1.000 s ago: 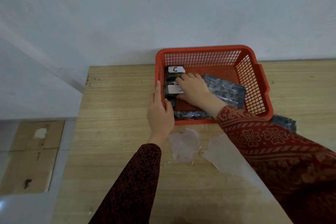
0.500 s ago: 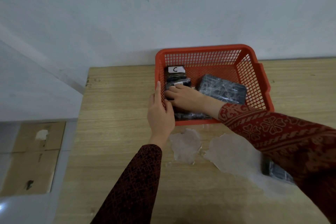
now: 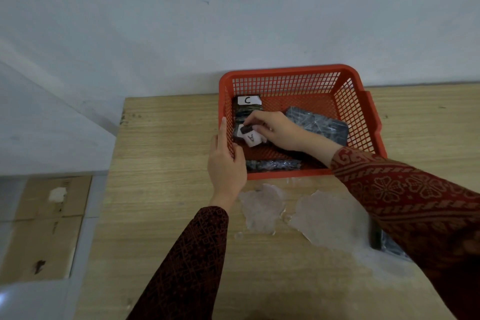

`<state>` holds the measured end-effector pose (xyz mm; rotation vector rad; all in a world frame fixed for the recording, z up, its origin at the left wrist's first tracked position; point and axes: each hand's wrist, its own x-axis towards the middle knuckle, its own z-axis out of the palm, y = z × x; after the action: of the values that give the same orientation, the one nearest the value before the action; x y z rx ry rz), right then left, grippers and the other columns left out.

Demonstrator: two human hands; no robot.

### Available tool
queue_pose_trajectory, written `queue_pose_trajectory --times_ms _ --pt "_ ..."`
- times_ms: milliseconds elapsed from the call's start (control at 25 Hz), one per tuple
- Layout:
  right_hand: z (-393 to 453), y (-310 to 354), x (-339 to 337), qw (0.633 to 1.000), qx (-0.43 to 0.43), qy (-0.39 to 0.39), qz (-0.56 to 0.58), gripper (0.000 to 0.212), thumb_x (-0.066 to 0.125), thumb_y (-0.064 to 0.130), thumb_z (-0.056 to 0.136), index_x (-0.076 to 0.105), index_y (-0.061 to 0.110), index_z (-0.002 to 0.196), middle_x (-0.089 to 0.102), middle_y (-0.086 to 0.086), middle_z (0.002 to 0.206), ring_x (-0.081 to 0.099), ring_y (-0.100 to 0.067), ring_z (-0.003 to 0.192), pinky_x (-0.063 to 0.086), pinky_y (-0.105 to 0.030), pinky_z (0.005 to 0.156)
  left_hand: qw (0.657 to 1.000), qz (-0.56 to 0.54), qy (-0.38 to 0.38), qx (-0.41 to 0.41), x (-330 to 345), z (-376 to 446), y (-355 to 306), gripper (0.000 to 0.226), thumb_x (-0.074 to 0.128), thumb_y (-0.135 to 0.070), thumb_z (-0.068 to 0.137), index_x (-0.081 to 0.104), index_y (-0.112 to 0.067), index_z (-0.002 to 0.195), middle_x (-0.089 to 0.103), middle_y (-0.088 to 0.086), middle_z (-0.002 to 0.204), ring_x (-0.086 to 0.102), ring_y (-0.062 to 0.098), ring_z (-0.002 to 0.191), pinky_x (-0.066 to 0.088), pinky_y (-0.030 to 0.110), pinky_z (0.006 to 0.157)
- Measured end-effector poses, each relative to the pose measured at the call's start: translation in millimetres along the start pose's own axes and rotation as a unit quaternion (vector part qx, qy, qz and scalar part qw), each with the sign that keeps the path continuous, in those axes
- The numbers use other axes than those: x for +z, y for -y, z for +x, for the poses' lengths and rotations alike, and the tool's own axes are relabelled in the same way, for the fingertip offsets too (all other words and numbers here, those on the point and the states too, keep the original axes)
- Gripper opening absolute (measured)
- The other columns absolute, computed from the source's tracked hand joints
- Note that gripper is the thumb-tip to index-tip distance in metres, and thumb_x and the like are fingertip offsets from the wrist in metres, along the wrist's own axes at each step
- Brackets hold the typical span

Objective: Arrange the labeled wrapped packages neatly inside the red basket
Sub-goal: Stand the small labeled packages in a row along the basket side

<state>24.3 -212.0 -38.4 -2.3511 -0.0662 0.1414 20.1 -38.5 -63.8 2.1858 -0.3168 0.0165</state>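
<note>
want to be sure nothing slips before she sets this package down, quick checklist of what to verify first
1. Red basket steadied: ok, left hand grips its near-left corner.
2. Grip on the small labeled package: ok, right hand pinches it at the fingertips.
3. Its label readable: cannot tell, the paper is tilted.
4. C package placed: ok, at the far-left wall.
5. Free floor space: ok, bare mesh near the front.
6. All packages inside: not ok, one dark package lies on the table under the right sleeve.

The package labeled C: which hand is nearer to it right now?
Right. The right hand is inside the red basket, fingertips just in front of the package labeled C. The left hand grips the basket's left wall from outside, farther toward the person.
</note>
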Motion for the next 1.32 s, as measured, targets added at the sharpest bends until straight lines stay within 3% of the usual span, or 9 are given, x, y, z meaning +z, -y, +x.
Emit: queue_pose_trajectory --times_ms 160,320,480,640,960,1160,1320 --pt "8.6 0.5 -1.2 0.994 0.021 0.09 -0.055 0.019 0.052 0.008 0.095 0.061 0.011 0.111 0.069 -0.008 0.106 0.064 -0.021 0.094 0.05 -0.03 0.077 1.0 -0.002 0.0 -0.008 0.9 -0.2 0.6 0.061 0.048 -0.012 0.093 0.028 -0.027 0.149 0.054 0.001 0.123 0.044 -0.002 0.093 0.04 0.017 0.076" --pt "3.4 4.2 22.5 0.991 -0.008 0.051 -0.12 0.015 0.061 0.013 0.089 0.058 0.008 0.103 0.064 -0.01 0.105 0.061 -0.026 0.097 0.051 -0.039 0.08 1.0 -0.005 -0.006 -0.007 1.6 0.7 0.5 0.06 0.049 -0.011 0.093 0.031 -0.026 0.148 0.055 0.003 0.125 0.04 -0.007 0.095 0.036 0.01 0.078" --pt "-0.9 -4.7 23.7 0.976 0.002 -0.043 -0.215 0.026 0.065 0.013 0.086 0.06 0.008 0.111 0.061 -0.011 0.113 0.055 -0.03 0.107 0.048 -0.039 0.087 1.0 -0.004 -0.008 -0.011 2.3 0.3 0.9 0.06 0.049 -0.011 0.092 0.031 -0.025 0.148 0.055 0.002 0.126 0.038 -0.011 0.095 0.032 0.0 0.075" --pt "4.8 -8.6 18.1 0.968 0.013 0.007 -0.25 0.024 0.059 0.016 0.091 0.06 0.008 0.113 0.063 -0.011 0.115 0.056 -0.031 0.11 0.051 -0.043 0.085 1.0 -0.007 -0.006 -0.011 2.5 1.3 1.1 0.059 0.049 -0.011 0.092 0.032 -0.024 0.148 0.054 0.001 0.127 0.036 -0.015 0.094 0.03 -0.008 0.072" --pt "8.1 -3.8 21.9 0.94 -0.035 0.049 -0.337 0.021 0.049 0.01 0.094 0.058 0.01 0.113 0.058 -0.011 0.118 0.053 -0.03 0.111 0.054 -0.042 0.08 1.0 -0.007 -0.009 -0.014 2.6 1.8 2.0 0.059 0.05 -0.01 0.092 0.033 -0.025 0.147 0.052 0.001 0.135 0.034 -0.015 0.104 0.027 -0.009 0.078" --pt "2.3 -1.5 14.7 0.967 -0.019 0.025 -0.253 0.022 0.059 0.03 0.09 0.062 0.014 0.104 0.064 -0.007 0.105 0.059 -0.026 0.099 0.051 -0.039 0.077 1.0 -0.011 -0.011 -0.013 3.0 0.6 1.3 0.059 0.05 -0.01 0.092 0.033 -0.025 0.147 0.053 0.001 0.132 0.034 -0.016 0.099 0.029 -0.01 0.075" --pt "-1.0 4.5 26.1 0.951 -0.006 0.062 -0.303 0.012 0.06 0.017 0.089 0.066 0.011 0.098 0.07 -0.008 0.1 0.064 -0.029 0.094 0.051 -0.042 0.081 1.0 -0.014 -0.009 -0.011 2.2 1.3 1.8 0.06 0.05 -0.008 0.091 0.034 -0.024 0.147 0.053 0.001 0.131 0.036 -0.013 0.101 0.027 -0.01 0.077"
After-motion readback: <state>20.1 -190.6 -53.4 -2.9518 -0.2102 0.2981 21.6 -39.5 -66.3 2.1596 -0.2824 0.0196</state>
